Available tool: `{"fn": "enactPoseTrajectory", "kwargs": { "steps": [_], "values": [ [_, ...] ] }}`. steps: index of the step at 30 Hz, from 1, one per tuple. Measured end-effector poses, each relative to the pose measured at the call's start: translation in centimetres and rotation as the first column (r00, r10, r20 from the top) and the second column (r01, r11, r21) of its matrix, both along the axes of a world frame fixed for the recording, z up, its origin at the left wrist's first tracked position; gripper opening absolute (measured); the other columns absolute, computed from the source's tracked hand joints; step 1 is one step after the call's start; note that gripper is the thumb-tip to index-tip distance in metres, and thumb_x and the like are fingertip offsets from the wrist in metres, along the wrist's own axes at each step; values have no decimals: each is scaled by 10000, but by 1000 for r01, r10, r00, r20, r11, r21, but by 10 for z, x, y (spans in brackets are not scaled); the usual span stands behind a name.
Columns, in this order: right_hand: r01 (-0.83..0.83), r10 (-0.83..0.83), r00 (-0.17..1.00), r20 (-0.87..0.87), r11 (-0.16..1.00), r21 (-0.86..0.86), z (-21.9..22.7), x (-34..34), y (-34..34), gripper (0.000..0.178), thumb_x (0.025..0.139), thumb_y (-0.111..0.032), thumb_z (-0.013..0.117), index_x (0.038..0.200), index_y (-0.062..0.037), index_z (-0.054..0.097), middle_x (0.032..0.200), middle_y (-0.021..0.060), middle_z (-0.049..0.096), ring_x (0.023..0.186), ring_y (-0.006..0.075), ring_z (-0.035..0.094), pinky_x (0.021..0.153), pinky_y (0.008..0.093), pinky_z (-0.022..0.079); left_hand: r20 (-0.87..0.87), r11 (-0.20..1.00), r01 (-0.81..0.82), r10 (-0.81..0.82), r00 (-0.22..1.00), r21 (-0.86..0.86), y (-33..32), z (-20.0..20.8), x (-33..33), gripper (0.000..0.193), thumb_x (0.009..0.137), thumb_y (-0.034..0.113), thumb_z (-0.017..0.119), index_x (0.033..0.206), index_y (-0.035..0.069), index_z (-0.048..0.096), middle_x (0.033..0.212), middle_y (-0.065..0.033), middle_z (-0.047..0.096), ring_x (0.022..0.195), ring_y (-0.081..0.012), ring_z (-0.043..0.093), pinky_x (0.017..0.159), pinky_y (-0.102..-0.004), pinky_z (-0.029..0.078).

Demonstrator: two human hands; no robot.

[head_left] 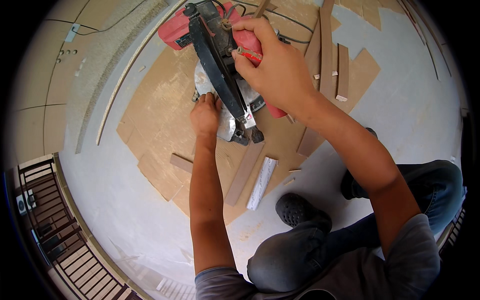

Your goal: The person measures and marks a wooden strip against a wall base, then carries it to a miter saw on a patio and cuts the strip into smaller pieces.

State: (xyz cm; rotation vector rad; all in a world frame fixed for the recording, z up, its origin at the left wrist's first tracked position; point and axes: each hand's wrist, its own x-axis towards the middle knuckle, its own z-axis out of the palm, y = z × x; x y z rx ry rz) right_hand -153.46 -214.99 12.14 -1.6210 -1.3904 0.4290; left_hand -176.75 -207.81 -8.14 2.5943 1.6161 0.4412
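Head view: crouching at spread cardboard (155,110), over a mitre saw (212,60) standing on it, apparently mid-adjustment. Reaching over red housing (246,41) with the right hand (282,62), thumb and index finger parted around a red stick-like piece (253,56), and curling the left hand (204,119) against the silvery saw table (227,125), with firmness of both grips impossible to tell. Calling, seemingly, for steady left-side support.

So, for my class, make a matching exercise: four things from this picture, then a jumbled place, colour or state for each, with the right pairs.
Column one
1. Saw
2. Left hand
3. Clog
4. Cardboard

Column two
A. Dark, dotted with holes
B. Spread flat beneath the saw
C. Red and black
D. At the saw's silver base

Pairs: 1-C, 2-D, 3-A, 4-B
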Motion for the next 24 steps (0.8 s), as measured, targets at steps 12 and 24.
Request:
{"fn": "enactPoseTrajectory", "kwargs": {
  "steps": [12, 24],
  "values": [
    [-24, 11, 998, 60, 975, 219, -52, -2, -34, 494, 895, -200, 786, 1315, -138, 532, 1028, 175, 745, 881, 412, 723, 729, 470, 579, 36, 999, 9, -8, 999, -30, -2, 8, 10, 257, 939, 323, 730, 949, 82, 641, 951, -113, 690, 926, -337, 691, 775, -461, 561],
    [-235, 252, 931, 263, 967, -96, 71, 94, 306, 381, 935, -270, 560, 1098, 51, 684, 924, 251, 728, 839, 422, 720, 757, 511, 580, 86, 999, 43, -44, 995, 12, 3, 1, 26, 293, 958, 348, 718, 964, 73, 617, 982, -129, 682, 894, -384, 684, 747, -487, 555]
  ]
}}
